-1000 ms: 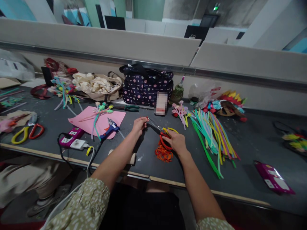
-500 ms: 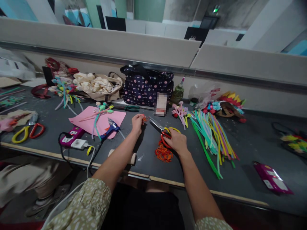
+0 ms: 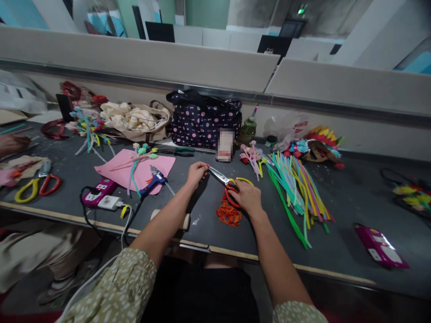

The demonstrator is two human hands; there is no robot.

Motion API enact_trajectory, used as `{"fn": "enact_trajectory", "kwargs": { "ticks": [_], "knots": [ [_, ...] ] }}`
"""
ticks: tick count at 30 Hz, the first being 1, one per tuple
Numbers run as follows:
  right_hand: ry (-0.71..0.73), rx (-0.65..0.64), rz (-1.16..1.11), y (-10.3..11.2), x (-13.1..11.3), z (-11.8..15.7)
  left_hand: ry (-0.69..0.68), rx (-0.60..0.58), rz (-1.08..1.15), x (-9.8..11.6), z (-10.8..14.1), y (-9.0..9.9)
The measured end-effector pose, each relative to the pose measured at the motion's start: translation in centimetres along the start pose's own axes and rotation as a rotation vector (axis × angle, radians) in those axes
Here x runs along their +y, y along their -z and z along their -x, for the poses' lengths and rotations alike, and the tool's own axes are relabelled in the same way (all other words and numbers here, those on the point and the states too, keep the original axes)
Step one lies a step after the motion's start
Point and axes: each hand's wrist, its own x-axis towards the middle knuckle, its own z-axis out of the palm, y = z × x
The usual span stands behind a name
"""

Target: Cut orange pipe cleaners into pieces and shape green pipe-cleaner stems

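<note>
My right hand (image 3: pixel 248 195) is closed round the handles of a pair of scissors (image 3: pixel 219 175), one loop yellow and the other red. Their blades point up and left, with the tips right beside my left hand (image 3: pixel 198 174). That hand is closed in a pinch on a small orange-red piece (image 3: pixel 208 166), mostly hidden by the fingers; its material is too small to make out. Just below the scissors lies a pile of short orange-red pieces (image 3: pixel 229 214). Several long coloured pipe cleaners (image 3: pixel 299 188) lie in a bundle to the right of my right hand.
Left of my arm are a blue glue gun (image 3: pixel 153 181), pink paper (image 3: pixel 117 168), a purple power strip (image 3: pixel 101 192) and a second pair of scissors (image 3: pixel 39 183). A dotted bag (image 3: pixel 202 121) stands at the back. Another person's hand (image 3: pixel 15 144) is at far left.
My left fingers have shifted slightly right to the blade tips, and less of the orange-red piece shows. The scissor blades look closer together. Another person's hand has come in at far left.
</note>
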Motion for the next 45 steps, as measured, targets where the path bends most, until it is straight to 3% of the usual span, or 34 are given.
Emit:
{"fn": "enact_trajectory", "kwargs": {
  "ticks": [7,24,45],
  "knots": [
    [-0.073,0.025,-0.039,-0.3,0.2,-0.1,0.036,0.121,0.085,0.2,-0.5,0.8],
    [-0.093,0.041,-0.222,-1.1,-0.1,-0.3,0.195,-0.045,0.426,1.2,-0.2,1.1],
    [-0.029,0.112,-0.196,-1.8,0.2,-0.1,0.214,-0.018,0.425,1.0,-0.3,1.1]
  ]
}}
